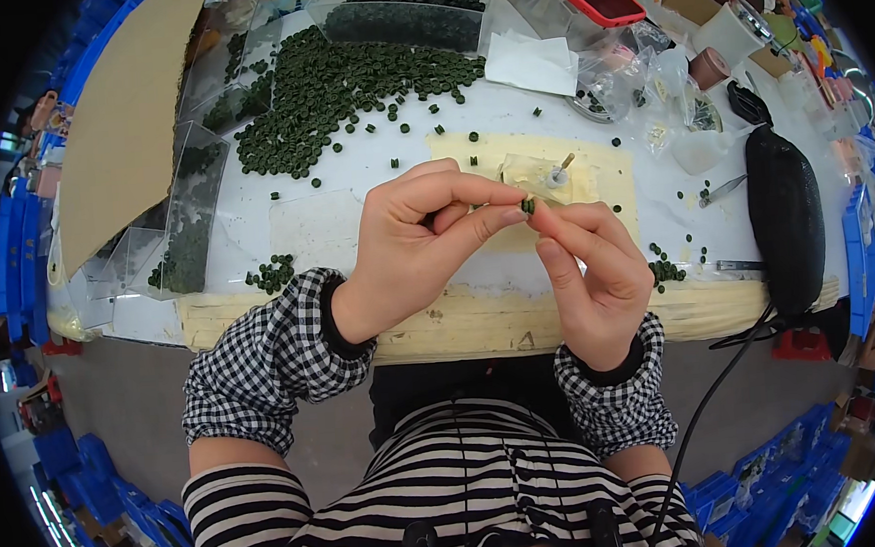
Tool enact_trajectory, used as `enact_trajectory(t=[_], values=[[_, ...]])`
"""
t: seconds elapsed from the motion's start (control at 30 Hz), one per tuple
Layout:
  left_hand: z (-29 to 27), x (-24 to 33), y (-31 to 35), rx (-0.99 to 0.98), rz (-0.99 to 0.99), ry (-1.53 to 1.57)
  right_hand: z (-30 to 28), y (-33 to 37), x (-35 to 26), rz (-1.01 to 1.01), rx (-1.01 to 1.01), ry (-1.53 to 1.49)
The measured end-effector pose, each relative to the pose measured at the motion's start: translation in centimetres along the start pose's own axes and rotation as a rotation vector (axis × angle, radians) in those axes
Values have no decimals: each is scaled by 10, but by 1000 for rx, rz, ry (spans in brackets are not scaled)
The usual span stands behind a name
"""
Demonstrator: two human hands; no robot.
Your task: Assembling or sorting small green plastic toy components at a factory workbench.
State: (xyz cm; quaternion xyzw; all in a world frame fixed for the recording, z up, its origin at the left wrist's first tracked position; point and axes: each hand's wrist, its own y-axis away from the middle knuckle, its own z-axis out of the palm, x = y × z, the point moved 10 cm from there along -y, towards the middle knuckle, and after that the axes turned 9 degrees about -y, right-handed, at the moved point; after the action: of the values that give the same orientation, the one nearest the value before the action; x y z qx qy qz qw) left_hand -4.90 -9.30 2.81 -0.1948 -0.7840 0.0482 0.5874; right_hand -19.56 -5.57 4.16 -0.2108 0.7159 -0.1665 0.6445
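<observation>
Worktable (pixel 363 170), far edge cropped | left hand (pixel 410 237): grip pinching part-hidden green bead (pixel 528 206) | right hand (pixel 603 273): grip, can't tell

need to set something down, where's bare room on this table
The white table is bare between the clear plastic tray and thin whitish rectangular sheet, and just right of the cream rectangular mat. Crowded: upper left, with heaped dark green round pieces; upper right, with crumpled clear plastic bags.

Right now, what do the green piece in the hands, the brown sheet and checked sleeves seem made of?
Green piece: perhaps plastic, smooth-looking; too small to confirm. Brown sheet: likely cardboard, matte, rough-edged. Checked sleeves: cloth, matte, gathered folds.
</observation>
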Motion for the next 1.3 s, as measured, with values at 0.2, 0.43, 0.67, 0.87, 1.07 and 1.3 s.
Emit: enact_trajectory(t=[0.2, 0.43, 0.67, 0.87, 1.07, 1.3], values=[[2, -2, 0, -12, -23, 64, 0, 0, -1, -2, -2, 1], [-5, 23, 4, 58, 193, -174, 4, 1, 0, 9, -47, -34], [-1, 8, -2, -17, 73, -30, 1, 2, 4, 25, -18, -75], [1, 5, -3, -32, 30, 31, 0, -1, -2, -42, -30, 3], [1, 6, -2, -37, 49, 26, 0, 0, -2, -34, -32, 17], [3, 5, -2, -46, 46, 33, -1, 0, -2, -35, -25, 26]])
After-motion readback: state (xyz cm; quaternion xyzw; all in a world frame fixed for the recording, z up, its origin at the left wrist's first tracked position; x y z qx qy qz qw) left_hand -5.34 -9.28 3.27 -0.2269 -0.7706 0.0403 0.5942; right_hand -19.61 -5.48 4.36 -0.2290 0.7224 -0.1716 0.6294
